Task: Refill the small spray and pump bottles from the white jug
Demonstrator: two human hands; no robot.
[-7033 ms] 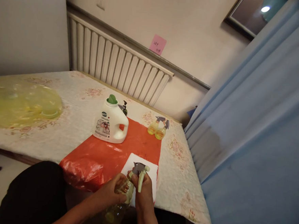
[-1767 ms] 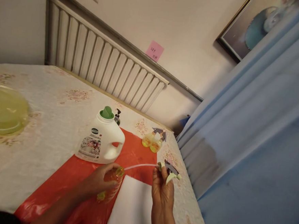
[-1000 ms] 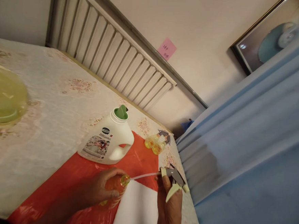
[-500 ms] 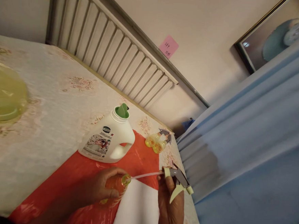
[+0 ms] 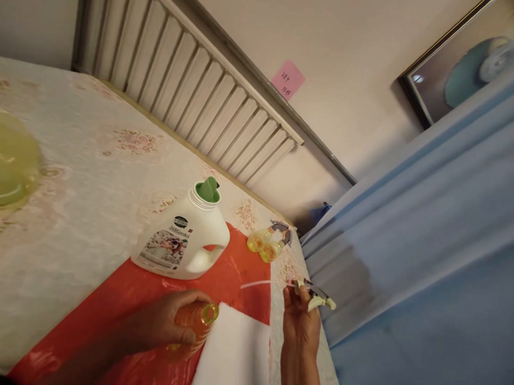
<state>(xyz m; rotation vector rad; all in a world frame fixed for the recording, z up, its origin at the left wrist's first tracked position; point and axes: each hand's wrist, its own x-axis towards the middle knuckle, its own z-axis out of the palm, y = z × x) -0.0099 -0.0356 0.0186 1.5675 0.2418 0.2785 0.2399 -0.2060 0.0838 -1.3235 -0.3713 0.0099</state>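
My left hand (image 5: 173,321) is wrapped round a clear yellowish spray bottle (image 5: 201,325), which leans with its uncovered mouth to the upper right. In my right hand (image 5: 301,321) is a grey and pale-yellow trigger spray head (image 5: 315,295), gripped by its collar. Its thin dip tube (image 5: 259,283) points left, apart from the bottle. Behind my left hand stands a white detergent jug (image 5: 184,231) with a handle and a green pouring spout (image 5: 208,189), its cap off.
Red plastic sheeting (image 5: 242,273) and a white cloth or paper (image 5: 231,361) lie on the flowered tablecloth (image 5: 84,204). Other spray bottles (image 5: 267,243) are beyond. A yellow-green bowl (image 5: 4,157) sits left; a radiator (image 5: 189,82) and blue curtain (image 5: 434,240) border the table.
The dip tube has come out of the bottle mouth. My right hand has moved slightly right with the spray head, which has turned; my left hand still holds the bottle.
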